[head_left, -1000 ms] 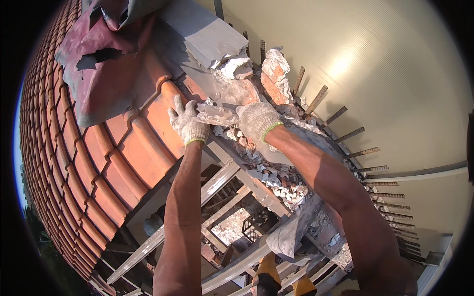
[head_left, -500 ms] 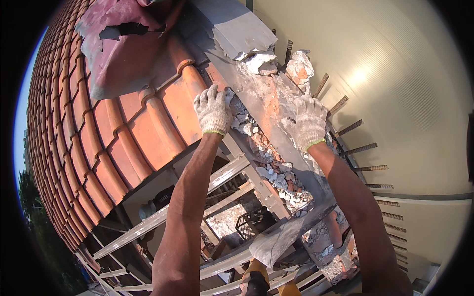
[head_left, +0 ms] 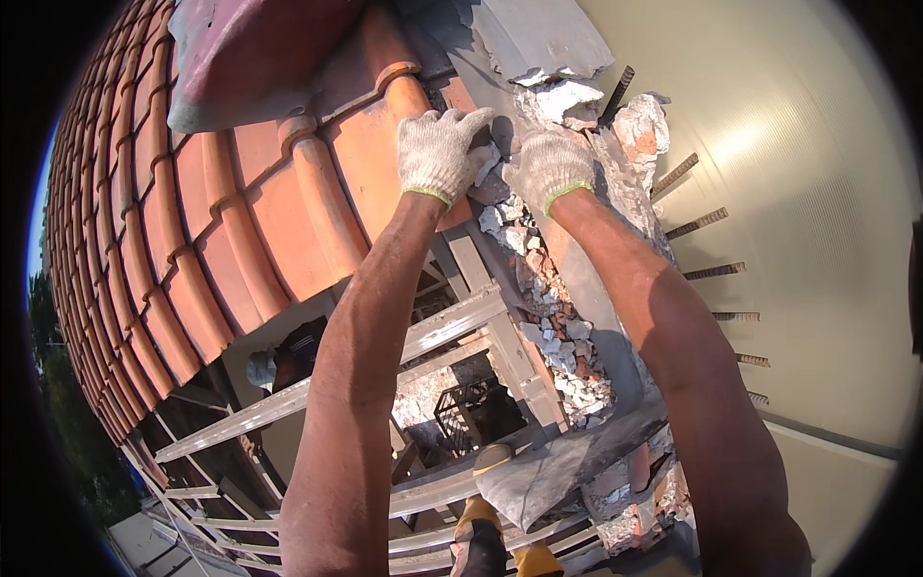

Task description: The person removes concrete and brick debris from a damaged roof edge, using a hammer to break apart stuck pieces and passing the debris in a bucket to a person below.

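My left hand (head_left: pixel 442 154), in a pale knitted glove, lies at the right edge of the orange roof tiles (head_left: pixel 356 173). Its fingers are bent toward the rubble-filled gap; what they hold, if anything, is hidden. Close beside it, my right hand (head_left: pixel 554 165), gloved alike, has its fingers curled over the left edge of a grey flashing strip (head_left: pixel 588 288). That strip runs down beside broken masonry rubble (head_left: pixel 553 317), and its loose lower end (head_left: pixel 567 466) curls up over the roof frame.
Bent rebar ends (head_left: pixel 697 223) stick out at the right before a pale ribbed sheet (head_left: pixel 798 192). Metal battens (head_left: pixel 423 337) cross an open drop below. A torn reddish sheet (head_left: pixel 260 58) overhangs the tiles. Broken plaster chunks (head_left: pixel 567 101) and a grey slab (head_left: pixel 538 38) lie ahead.
My right hand has moved left from the broken wall top to the strip's edge, close to my left hand. My left hand has shifted slightly right. The view has moved too.
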A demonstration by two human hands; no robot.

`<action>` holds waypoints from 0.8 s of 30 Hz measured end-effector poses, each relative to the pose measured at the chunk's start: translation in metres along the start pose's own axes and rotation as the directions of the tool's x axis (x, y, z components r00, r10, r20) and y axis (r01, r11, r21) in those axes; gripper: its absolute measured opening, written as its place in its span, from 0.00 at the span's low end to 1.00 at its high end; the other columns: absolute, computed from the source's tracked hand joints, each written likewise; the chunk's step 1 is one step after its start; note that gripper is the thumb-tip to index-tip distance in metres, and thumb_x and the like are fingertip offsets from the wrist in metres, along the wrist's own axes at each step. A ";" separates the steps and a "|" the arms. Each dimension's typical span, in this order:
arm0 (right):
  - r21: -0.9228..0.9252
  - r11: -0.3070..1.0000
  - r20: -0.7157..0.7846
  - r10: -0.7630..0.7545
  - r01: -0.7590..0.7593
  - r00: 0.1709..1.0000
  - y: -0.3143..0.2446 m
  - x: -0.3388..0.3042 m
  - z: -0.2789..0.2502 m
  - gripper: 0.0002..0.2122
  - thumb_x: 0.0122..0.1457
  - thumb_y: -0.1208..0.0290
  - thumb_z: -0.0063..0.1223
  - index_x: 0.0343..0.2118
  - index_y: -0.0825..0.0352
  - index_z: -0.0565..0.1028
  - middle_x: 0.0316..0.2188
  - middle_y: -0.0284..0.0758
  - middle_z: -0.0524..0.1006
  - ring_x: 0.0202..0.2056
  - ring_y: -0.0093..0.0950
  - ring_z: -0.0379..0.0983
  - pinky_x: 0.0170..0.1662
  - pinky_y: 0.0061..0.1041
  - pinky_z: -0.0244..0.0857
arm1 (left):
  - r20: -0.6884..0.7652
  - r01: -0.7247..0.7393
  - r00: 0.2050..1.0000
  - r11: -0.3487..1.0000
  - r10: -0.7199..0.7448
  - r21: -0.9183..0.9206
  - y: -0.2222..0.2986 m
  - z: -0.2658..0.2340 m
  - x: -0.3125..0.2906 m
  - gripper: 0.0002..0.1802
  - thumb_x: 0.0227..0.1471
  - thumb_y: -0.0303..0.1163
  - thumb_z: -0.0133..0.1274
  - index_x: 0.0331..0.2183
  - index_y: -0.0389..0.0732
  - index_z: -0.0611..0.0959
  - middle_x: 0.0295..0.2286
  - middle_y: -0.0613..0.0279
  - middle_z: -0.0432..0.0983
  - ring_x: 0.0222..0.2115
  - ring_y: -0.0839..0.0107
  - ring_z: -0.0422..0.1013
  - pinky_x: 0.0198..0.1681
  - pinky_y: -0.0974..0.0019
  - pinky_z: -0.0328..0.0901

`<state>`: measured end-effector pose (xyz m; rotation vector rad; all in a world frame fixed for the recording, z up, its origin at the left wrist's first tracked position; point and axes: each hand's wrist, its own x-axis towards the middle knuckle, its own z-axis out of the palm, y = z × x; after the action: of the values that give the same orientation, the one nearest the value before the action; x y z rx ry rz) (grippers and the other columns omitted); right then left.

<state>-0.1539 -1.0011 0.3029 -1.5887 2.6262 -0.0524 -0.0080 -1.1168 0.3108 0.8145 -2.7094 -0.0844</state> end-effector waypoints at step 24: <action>-0.198 0.931 -0.259 -0.352 0.307 0.900 0.036 0.030 0.035 0.08 0.59 0.68 0.55 0.33 0.62 0.85 0.32 0.39 0.85 0.36 0.38 0.85 0.38 0.39 0.80 | 0.064 -0.232 0.968 0.961 0.244 -0.153 -0.016 0.032 0.063 0.15 0.59 0.48 0.56 0.45 0.61 0.90 0.57 0.65 0.78 0.63 0.52 0.65 0.70 0.47 0.56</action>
<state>-0.1963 -1.0108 0.2642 -2.2266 2.5768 -0.1141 -0.0591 -1.1655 0.2955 0.4487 -2.8165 -0.2628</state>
